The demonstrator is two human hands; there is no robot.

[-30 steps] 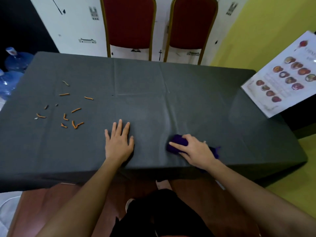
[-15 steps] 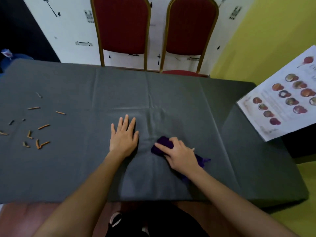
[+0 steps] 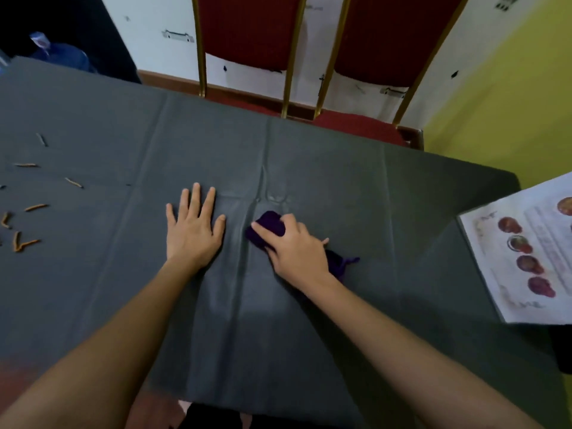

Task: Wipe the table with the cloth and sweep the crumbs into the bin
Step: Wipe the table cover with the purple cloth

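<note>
From the head view, your right hand (image 3: 295, 246) presses down on the bunched purple cloth (image 3: 268, 228), fingers curled over it at the middle of the grey-covered table (image 3: 340, 168). Just left of the cloth, your left hand (image 3: 193, 229) lies flat and spread, holding nothing, steadying the cover. The orange crumbs (image 3: 26, 224) sit well left of the cloth, untouched. You look to be mid-wipe; next, I judge, drive the cloth leftward to gather them. No bin is in view.
</note>
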